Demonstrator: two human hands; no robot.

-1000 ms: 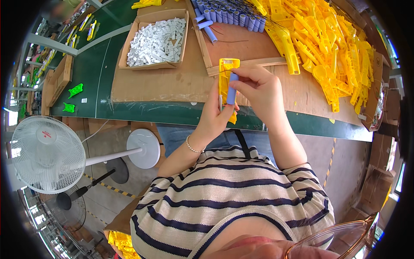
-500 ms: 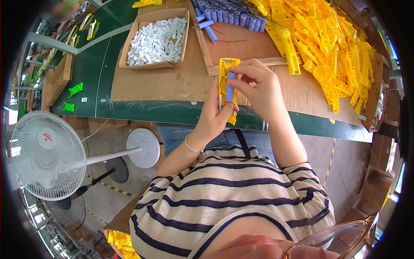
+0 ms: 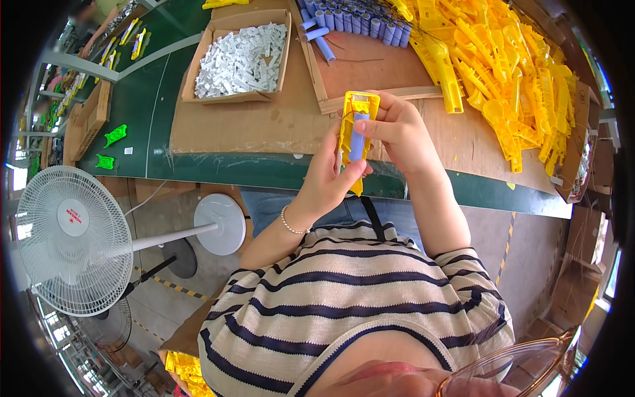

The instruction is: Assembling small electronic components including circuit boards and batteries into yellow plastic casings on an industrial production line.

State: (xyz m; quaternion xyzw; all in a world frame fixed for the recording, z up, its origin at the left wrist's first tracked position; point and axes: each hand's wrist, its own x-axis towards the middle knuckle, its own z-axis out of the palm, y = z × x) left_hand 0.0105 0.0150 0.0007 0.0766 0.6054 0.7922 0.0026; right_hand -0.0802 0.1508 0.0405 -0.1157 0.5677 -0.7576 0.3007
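A yellow plastic shell (image 3: 348,135), long and hollow, is held upright over the table's front edge. Lying lengthwise inside it is a blue-purple cylindrical battery cell (image 3: 357,147), with a thin dark wire by its upper end. My left hand (image 3: 325,173) grips the shell's left side and lower part, its thumb against the cell's lower end. My right hand (image 3: 403,132) is closed round the shell's upper right side. Its thumb presses on the cell near the top, and its other fingers are partly hidden behind the shell.
A cardboard box (image 3: 283,83) of small white parts stands back left. Behind my hands is a wooden tray (image 3: 370,66) with several wired blue-purple cells. Yellow shells (image 3: 509,79) are heaped at right. Two green pieces (image 3: 115,135) lie at left; a white fan (image 3: 76,241) stands beside the table.
My right hand has shifted from pinching the cell to gripping the shell's side with its thumb on the cell. The cell sits deeper in the shell, which has moved slightly right.
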